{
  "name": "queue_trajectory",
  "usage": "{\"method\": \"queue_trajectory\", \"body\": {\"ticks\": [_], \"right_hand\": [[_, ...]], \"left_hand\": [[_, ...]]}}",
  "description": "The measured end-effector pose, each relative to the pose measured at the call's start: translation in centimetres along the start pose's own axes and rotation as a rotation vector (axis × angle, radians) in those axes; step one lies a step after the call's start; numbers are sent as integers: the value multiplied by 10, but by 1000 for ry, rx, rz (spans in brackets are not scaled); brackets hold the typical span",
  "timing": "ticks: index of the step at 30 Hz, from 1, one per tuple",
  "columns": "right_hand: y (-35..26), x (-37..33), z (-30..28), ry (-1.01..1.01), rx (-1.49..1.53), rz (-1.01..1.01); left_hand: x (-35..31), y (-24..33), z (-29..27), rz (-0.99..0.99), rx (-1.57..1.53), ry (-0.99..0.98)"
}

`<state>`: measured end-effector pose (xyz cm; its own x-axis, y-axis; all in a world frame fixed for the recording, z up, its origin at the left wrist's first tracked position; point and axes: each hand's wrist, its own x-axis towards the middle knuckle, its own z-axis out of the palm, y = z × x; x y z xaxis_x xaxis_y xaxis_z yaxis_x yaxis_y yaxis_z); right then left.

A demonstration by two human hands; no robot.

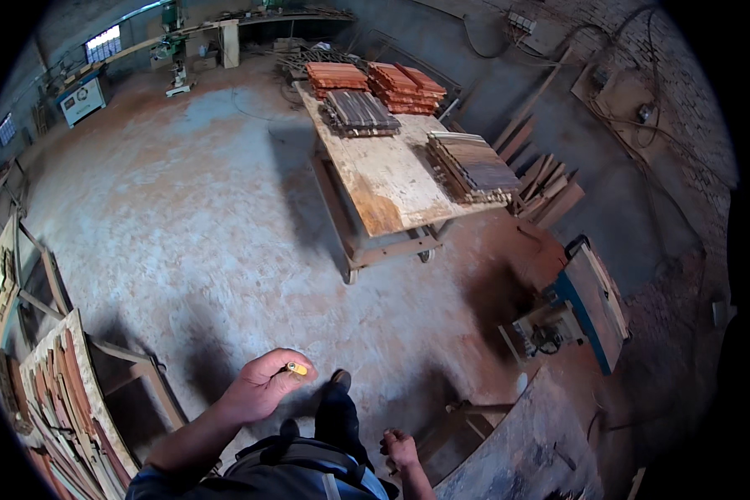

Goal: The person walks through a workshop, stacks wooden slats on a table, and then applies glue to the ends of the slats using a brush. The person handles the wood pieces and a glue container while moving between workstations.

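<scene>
A small yellow pencil-like stub point(297, 367) is pinched between the thumb and curled fingertips of the left hand point(264, 384), its tip protruding just beyond them. It looks light, stiff and easily dropped. The right hand point(401, 449) hangs empty, fingers loosely curled.

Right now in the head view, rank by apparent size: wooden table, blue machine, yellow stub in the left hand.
1. wooden table
2. blue machine
3. yellow stub, pinched in the left hand; nearest the camera, yet smallest.
</scene>
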<state>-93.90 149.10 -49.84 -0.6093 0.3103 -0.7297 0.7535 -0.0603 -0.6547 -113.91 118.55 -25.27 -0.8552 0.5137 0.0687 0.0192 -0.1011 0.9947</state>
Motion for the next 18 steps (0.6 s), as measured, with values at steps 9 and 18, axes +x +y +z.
{"method": "queue_trajectory", "body": {"ticks": [9, 18], "right_hand": [[-129, 144, -55, -66, -30, -72], [-216, 210, -67, -66, -61, -82]], "left_hand": [[131, 55, 4, -51, 5, 285], [178, 79, -20, 411, 330, 333]]}}
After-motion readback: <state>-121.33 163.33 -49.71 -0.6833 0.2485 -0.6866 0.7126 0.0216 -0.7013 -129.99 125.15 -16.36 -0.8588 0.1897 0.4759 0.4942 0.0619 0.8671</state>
